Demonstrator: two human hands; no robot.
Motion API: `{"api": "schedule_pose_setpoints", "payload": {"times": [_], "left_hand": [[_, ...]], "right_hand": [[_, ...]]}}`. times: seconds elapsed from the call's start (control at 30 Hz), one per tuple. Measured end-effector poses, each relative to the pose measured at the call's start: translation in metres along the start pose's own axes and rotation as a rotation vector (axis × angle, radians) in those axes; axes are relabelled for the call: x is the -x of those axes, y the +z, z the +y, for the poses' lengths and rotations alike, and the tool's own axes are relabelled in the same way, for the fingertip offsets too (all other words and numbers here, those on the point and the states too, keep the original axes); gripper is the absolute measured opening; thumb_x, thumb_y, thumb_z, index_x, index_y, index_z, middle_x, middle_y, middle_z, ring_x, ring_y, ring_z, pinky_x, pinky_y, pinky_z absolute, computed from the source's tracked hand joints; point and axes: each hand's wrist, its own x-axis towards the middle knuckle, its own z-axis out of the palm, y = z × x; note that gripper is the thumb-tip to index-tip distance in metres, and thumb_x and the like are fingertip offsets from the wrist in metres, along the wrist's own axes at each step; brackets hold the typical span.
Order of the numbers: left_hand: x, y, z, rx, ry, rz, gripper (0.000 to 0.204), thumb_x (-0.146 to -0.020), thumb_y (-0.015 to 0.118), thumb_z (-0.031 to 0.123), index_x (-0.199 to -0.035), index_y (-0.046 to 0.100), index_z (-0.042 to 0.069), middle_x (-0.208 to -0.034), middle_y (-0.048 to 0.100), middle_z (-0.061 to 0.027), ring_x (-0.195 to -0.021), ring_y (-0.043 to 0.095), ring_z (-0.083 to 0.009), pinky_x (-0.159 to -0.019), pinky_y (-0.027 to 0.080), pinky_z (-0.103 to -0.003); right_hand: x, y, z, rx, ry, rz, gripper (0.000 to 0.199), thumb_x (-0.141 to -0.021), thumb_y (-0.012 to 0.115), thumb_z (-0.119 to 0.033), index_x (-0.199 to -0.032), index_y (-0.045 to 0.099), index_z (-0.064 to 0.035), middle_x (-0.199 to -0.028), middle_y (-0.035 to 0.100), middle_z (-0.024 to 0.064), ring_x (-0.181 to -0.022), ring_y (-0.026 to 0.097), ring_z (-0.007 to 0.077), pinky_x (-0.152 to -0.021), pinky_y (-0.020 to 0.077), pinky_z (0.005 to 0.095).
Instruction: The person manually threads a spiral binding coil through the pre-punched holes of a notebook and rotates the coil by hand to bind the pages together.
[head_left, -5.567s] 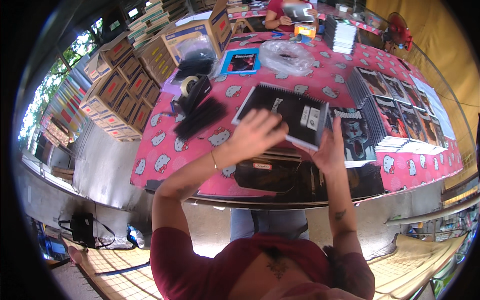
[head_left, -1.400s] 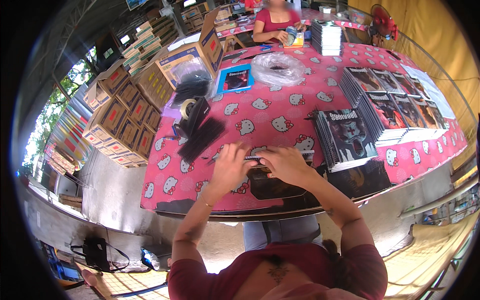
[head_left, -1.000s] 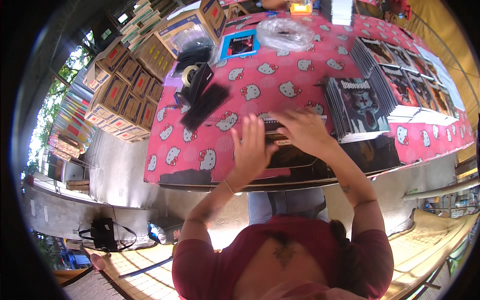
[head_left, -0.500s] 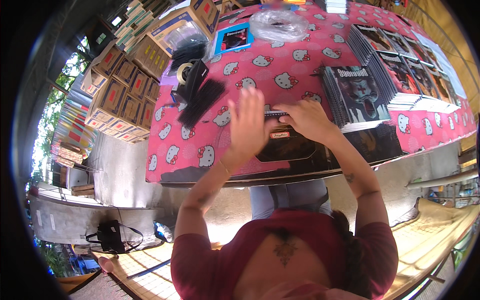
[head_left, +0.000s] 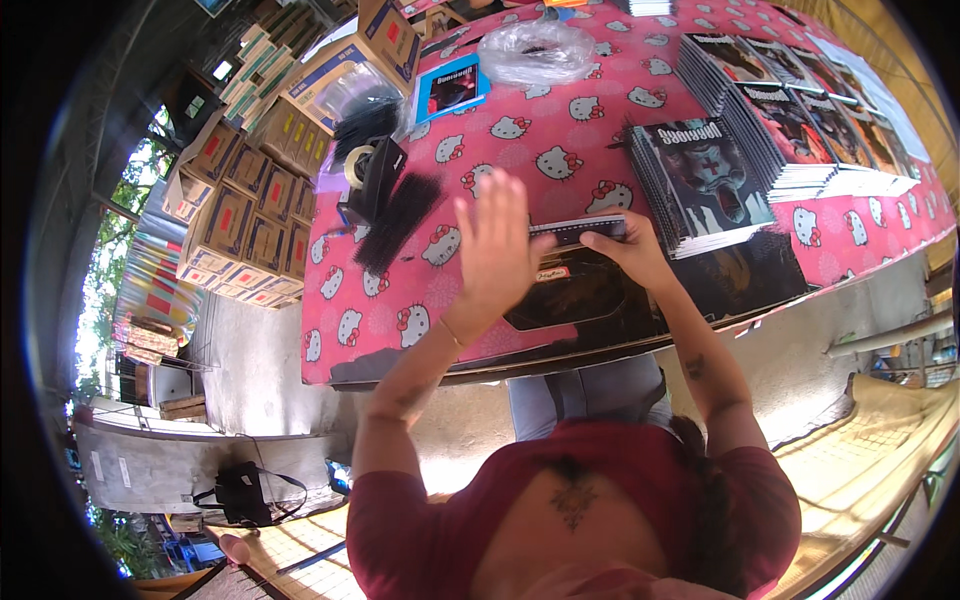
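A dark stack of sheets (head_left: 578, 230) with a row of punched holes along its edge stands on its side near the table's front. At its right end my right hand (head_left: 637, 248) is closed, thumb on the near face and fingers behind. My left hand (head_left: 495, 245) is held up flat at the left end, fingers stretched out, its thumb by the stack's edge. Below both hands lies a dark board or flattened carton (head_left: 570, 295) with a small label. Right of my right hand sits a pile of spiral-bound notebooks (head_left: 706, 180) with a dark illustrated cover.
More notebook piles (head_left: 800, 125) fill the table's right side. Black plastic binding coils (head_left: 400, 222) lie at left, near a tape dispenser (head_left: 376, 178). Farther back are a blue-edged cover (head_left: 450, 88) and a clear plastic bundle (head_left: 535, 52). Cardboard boxes (head_left: 235, 215) stand beyond the left edge.
My right hand has shifted from reaching over the stack's top to gripping its right end, uncovering more of the punched edge. My left hand stays flat at the left end. The view has shifted slightly.
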Motion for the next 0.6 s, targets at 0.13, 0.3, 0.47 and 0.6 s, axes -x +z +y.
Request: {"api": "schedule_pose_setpoints", "payload": {"times": [0.13,0.3,0.47,0.6], "left_hand": [[0.014,0.002,0.013,0.041,0.06,-0.091,0.088,-0.09,0.064,0.052,-0.149,0.039,-0.007,-0.154,0.039,-0.0296,-0.146,0.036,-0.0431,-0.116,0.026,-0.063],[0.003,0.004,0.01,0.044,0.116,-0.132,0.088,-0.091,0.06,0.057,-0.148,0.04,-0.007,-0.155,0.038,-0.0288,-0.145,0.038,-0.0421,-0.117,0.026,-0.061],[-0.015,0.009,-0.01,-0.076,-0.042,0.092,0.09,-0.091,0.059,0.054,-0.147,0.037,-0.014,-0.154,0.035,-0.0364,-0.148,0.03,-0.0481,-0.118,0.022,-0.063],[0.044,0.023,0.026,0.301,0.233,-0.132,0.087,-0.096,0.053,0.052,-0.146,0.035,-0.016,-0.156,0.031,-0.0372,-0.149,0.026,-0.0492,-0.119,0.019,-0.065]], "right_hand": [[-0.002,0.012,0.003,0.063,-0.042,0.081,0.017,-0.091,0.078,-0.008,-0.104,0.071,-0.0004,-0.089,0.07,-0.0028,-0.082,0.06,0.003,-0.073,0.0494,0.0225],[0.002,0.024,0.007,0.069,-0.059,0.151,0.019,-0.09,0.079,-0.009,-0.104,0.071,0.0004,-0.085,0.07,-0.0031,-0.078,0.059,0.0035,-0.07,0.0497,0.0237],[-0.004,0.035,0.012,0.106,-0.091,0.148,0.022,-0.088,0.08,-0.009,-0.105,0.07,0.0005,-0.088,0.071,-0.0003,-0.081,0.06,0.0035,-0.071,0.0507,0.0242],[-0.001,0.03,0.019,0.108,-0.135,0.133,0.023,-0.088,0.079,-0.007,-0.107,0.07,-0.0001,-0.09,0.072,0.001,-0.082,0.06,0.0046,-0.073,0.0513,0.0252]]}}
